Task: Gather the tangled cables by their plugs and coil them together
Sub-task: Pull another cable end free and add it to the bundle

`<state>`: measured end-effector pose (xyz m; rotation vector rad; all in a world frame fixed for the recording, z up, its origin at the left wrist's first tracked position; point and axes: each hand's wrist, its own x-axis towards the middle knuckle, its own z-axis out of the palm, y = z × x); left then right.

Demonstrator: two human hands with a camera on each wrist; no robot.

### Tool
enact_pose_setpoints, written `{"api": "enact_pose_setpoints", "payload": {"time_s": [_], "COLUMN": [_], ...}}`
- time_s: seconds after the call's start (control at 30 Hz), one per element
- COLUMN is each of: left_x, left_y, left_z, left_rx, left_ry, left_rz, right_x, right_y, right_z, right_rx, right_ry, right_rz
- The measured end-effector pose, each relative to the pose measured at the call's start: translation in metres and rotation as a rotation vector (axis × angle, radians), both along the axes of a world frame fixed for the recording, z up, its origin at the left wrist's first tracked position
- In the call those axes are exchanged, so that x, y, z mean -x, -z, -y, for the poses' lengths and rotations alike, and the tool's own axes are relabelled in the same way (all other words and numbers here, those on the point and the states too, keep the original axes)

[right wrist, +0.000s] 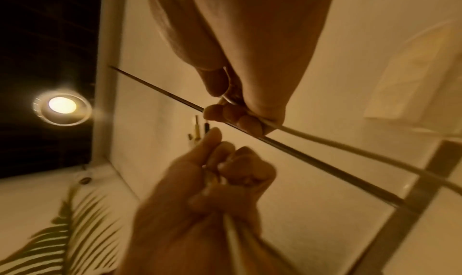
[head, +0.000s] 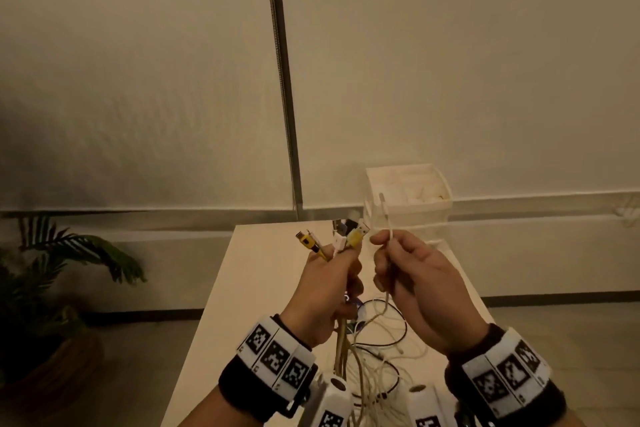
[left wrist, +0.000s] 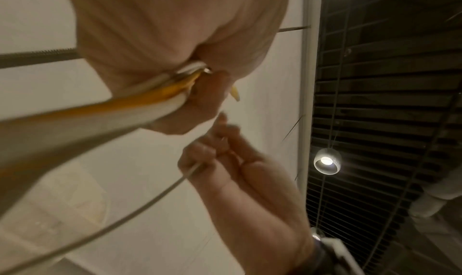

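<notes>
My left hand [head: 334,282] is raised over the table and grips a bunch of cables just below their plugs [head: 341,236], which stick up yellow, white and black. The yellow and white cables [left wrist: 140,101] run through its fist in the left wrist view. Close to its right, my right hand [head: 398,270] pinches a single thin white cable [head: 389,239] whose plug [head: 382,199] points upward. That cable [right wrist: 312,137] leaves the curled fingers in the right wrist view. The remaining cable lengths hang down into a loose tangle [head: 374,350] on the table.
The narrow white table [head: 263,274] runs away from me. A white plastic bin [head: 408,196] stands at its far right corner. A potted plant [head: 52,288] sits on the floor at the left. A wall with a dark vertical strip [head: 282,80] stands behind.
</notes>
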<state>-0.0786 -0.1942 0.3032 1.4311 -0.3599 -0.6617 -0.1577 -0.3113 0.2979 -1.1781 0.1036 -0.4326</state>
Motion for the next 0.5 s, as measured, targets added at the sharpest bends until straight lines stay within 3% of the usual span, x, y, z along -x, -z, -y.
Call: {"api": "enact_pose_setpoints", "payload": {"time_s": [0.13, 0.3, 0.5], "left_x": [-0.001, -0.006, -0.005], "left_y": [-0.010, -0.013, -0.011], "left_z": [0.007, 0.010, 0.012], "left_rx": [-0.001, -0.001, -0.022], "left_ry": [0.033, 0.086, 0.138], "left_rz": [0.068, 0.143, 0.182], "right_x": [0.004, -0.001, -0.014], "right_y": [-0.014, -0.026, -0.046], "right_z": [-0.009, -0.008, -0.001], "right_rx": [0.360, 0.366, 0.602], "right_ry": [0.198, 0.251, 0.311], "right_rz": [-0.001, -0.005, 0.076]}}
